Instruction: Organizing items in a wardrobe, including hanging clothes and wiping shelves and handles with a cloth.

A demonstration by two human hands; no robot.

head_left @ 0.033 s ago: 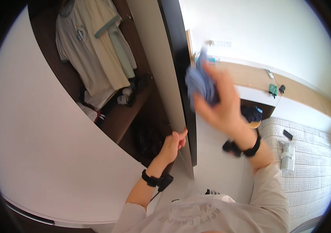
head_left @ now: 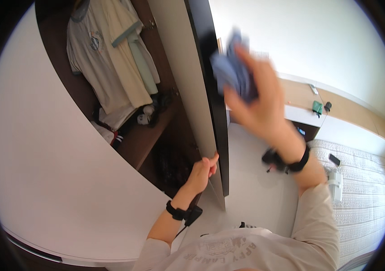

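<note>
My right hand [head_left: 264, 97], raised and smeared by motion, grips a crumpled blue cloth [head_left: 234, 72]. The cloth is up against or just in front of the dark outer side [head_left: 208, 49] of an open wardrobe door [head_left: 174, 49]; I cannot tell whether they touch. Lower down, my left hand [head_left: 201, 175] is curled at the door's edge, its fingertips on the border of the pale inner face. Black straps circle both my wrists.
Left of the door, the wardrobe holds hanging T-shirts [head_left: 95, 54] above a brown shelf [head_left: 149, 137] with small items. A large white door panel [head_left: 66, 180] fills the left. At right are a bed [head_left: 364, 180] with a phone [head_left: 334, 159], and a long wooden desktop [head_left: 345, 104].
My right hand has moved upward along the door with the blue cloth. The left hand stays at the door edge.
</note>
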